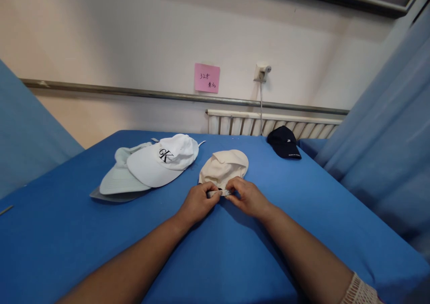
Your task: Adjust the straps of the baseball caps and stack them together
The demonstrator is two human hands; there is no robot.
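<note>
A cream baseball cap (223, 165) lies on the blue-covered table with its back strap toward me. My left hand (200, 200) pinches the left part of the strap between thumb and fingers. On the other side, my right hand (247, 196) grips the strap near its small buckle (228, 192). Fingers of both hands hide part of the strap and the opening above it. The cap's crown is somewhat crumpled.
Left of the cream cap, a white cap (168, 158) with black letters overlaps a pale green cap (126, 176). A black cap (285, 142) sits at the back right. Behind the table (188, 259) are a radiator (242, 122) and a wall rail (134, 91). Blue curtains (386, 116) hang at both sides.
</note>
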